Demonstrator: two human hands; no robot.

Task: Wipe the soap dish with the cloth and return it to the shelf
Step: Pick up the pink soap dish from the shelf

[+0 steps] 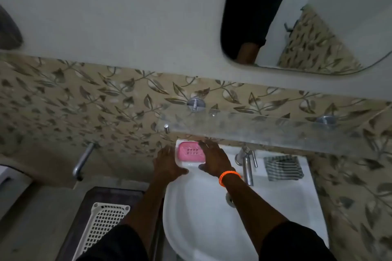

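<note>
The pink soap dish [191, 151] sits on the far left corner of the white sink [275, 207], on its flat rim just under the near edge of the glass shelf [265, 131]. The left hand [167, 165] lies against the dish's left side, fingers fairly straight and close together, thumb along the near edge of the white base. The right hand [214, 160], an orange band at its wrist, covers the dish's right end with fingers spread and lightly bent over it; whether they actually grip it I cannot tell. The striped cloth [283, 167] lies folded on the sink's far right rim, well apart from both hands, beyond the chrome tap [247, 165]. A white lattice basket [101, 224] stands on the floor to the left.
</note>
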